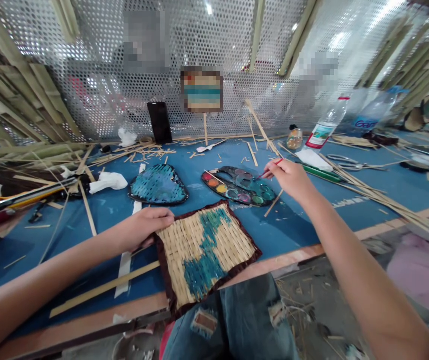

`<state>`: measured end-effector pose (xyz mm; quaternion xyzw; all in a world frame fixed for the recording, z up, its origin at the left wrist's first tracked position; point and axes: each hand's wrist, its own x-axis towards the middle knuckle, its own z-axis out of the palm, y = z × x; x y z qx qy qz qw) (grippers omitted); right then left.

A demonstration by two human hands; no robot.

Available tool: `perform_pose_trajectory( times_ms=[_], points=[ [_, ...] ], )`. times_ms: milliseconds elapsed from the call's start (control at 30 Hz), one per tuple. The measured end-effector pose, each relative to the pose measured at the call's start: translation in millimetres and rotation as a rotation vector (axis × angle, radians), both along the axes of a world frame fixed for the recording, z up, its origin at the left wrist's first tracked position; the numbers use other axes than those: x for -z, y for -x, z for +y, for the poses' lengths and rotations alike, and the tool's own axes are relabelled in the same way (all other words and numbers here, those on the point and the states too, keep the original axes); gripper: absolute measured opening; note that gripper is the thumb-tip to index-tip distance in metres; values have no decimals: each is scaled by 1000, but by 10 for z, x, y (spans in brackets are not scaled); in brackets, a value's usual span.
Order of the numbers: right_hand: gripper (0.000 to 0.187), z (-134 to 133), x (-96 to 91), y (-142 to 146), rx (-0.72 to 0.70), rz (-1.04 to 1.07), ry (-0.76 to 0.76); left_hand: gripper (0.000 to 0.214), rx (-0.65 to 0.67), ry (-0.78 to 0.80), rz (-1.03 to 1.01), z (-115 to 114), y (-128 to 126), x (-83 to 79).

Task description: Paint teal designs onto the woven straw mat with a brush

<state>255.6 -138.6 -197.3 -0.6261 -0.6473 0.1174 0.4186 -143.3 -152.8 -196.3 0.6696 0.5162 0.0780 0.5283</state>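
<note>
My left hand [150, 225] grips the upper left edge of a woven panel [177, 245] with a dark brown border. Teal paint covers an irregular band on its pale strips. The panel tilts over the table's front edge, and a flat stick [105, 289] sticks out on its left. In my right hand [284, 172] is a thin red paintbrush [277, 162], its tip down at the paint palette [233, 193]. Wells of red, orange, yellow, green and teal show on the palette. Left of it lies a rounded woven piece [158, 185] painted blue, with a black rim.
A dark phone [160, 123] leans on the perforated wall behind the blue table [293, 225]. To the right are a small jar [294, 139], a red-labelled bottle [325, 125], scissors [349, 163] and bamboo strips [390, 200]. A yellow cutter [30, 192] and crumpled tissue [107, 183] lie left.
</note>
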Motion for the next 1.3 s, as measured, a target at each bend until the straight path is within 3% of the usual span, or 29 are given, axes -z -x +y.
perform_pose_trajectory(
  times_ms=[167,267,600,733,900,1033,1100,1300],
  points=[
    [27,-11,-16,-5,74,-84,57,29,-20,-14,25,-22,-20,-35],
    [27,-6,-15,-3,23,-54,53,29,-21,-15,17,-34,-35,-52],
    [27,7,24,-6,72,-145,21,28,11,-28,18,-37,-29,-64],
    [28,20,28,15,29,-122,13,28,15,-17,19,-35,-17,-61],
    [29,-63,-51,27,63,-129,38,30,14,-26,27,-29,3,-29],
    [31,-282,-228,143,20,220,-221,30,24,-22,28,-45,9,-35],
    [31,-337,-287,238,3,210,-289,30,39,-19,38,-55,11,-55],
    [34,-73,-210,341,-147,-315,181,32,55,-22,26,-68,23,-81]
  ],
)
